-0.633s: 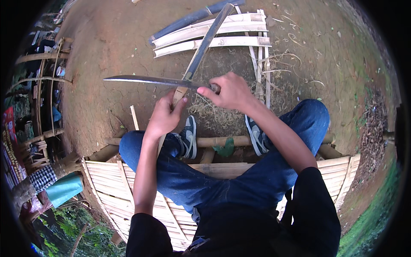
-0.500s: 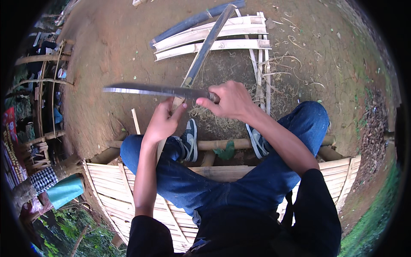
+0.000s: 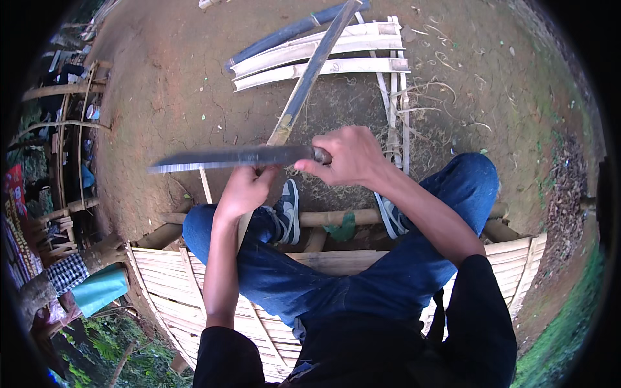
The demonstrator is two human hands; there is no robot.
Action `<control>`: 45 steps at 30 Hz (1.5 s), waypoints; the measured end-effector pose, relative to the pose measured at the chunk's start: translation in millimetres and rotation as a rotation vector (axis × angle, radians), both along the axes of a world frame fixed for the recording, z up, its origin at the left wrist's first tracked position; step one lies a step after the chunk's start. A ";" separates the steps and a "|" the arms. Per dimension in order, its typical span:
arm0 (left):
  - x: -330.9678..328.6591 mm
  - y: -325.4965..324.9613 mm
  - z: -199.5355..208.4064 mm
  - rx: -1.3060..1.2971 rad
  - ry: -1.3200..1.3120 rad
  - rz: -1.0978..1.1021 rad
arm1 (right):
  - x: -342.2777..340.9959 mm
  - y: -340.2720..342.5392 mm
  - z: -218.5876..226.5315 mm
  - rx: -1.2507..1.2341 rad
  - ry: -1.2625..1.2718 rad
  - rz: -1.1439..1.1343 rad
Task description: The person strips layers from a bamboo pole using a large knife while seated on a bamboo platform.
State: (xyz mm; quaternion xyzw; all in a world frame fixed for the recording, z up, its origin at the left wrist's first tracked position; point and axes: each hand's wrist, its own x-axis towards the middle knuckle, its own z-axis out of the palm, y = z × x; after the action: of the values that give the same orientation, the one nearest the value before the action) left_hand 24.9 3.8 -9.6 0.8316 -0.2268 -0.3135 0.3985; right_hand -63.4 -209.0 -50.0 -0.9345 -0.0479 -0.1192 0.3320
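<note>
My right hand [image 3: 349, 155] is closed round the handle of the knife [image 3: 226, 157], thumb laid forward along the grip. Blade points to my left, its edge blurred, crossing over the strip [image 3: 304, 84] just above my left hand [image 3: 244, 194]. Left fingers wrapped round the strip's near part, no gap showing; the blade hides some of the fingertips. Cannot tell whether the blade touches thumb or wood.

Strip slants away from me, up and to the right, dark-skinned on its far length, paler close in. Its far part passes over the split bamboo [image 3: 317, 48], pale pieces lying on the ground [image 3: 162, 110]; a dark pole [image 3: 284, 33] lies just beyond them. Shavings [image 3: 443, 59] curl on the soil to the right. I sit on a slatted bench [image 3: 165, 284], knees apart, shoes [image 3: 290, 210] between. Green leaf [image 3: 343, 227] near the shoes.
</note>
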 end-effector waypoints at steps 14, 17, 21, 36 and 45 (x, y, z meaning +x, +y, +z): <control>-3.9 -3.6 -3.4 -0.015 -0.020 -0.014 | 3.8 -2.8 1.5 -0.048 0.031 0.011; -6.0 -11.5 1.4 0.023 -0.113 -0.015 | 14.1 -24.6 -6.3 0.034 0.115 -0.079; -5.7 -10.5 6.9 0.034 -0.053 0.025 | 10.3 -11.1 -7.6 0.178 0.164 -0.118; -6.3 0.7 3.2 -0.055 -0.020 0.008 | 16.8 -23.8 -15.3 0.282 0.147 -0.152; -9.5 -6.1 15.5 0.002 0.076 0.011 | 16.6 -18.5 -15.1 0.038 0.017 -0.110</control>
State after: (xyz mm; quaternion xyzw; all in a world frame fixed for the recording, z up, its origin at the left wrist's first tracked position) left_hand 15.5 -2.3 5.9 0.8208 -0.2066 -0.3427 0.4076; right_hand -46.8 -227.5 -65.2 -0.9301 0.0084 -0.1302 0.3432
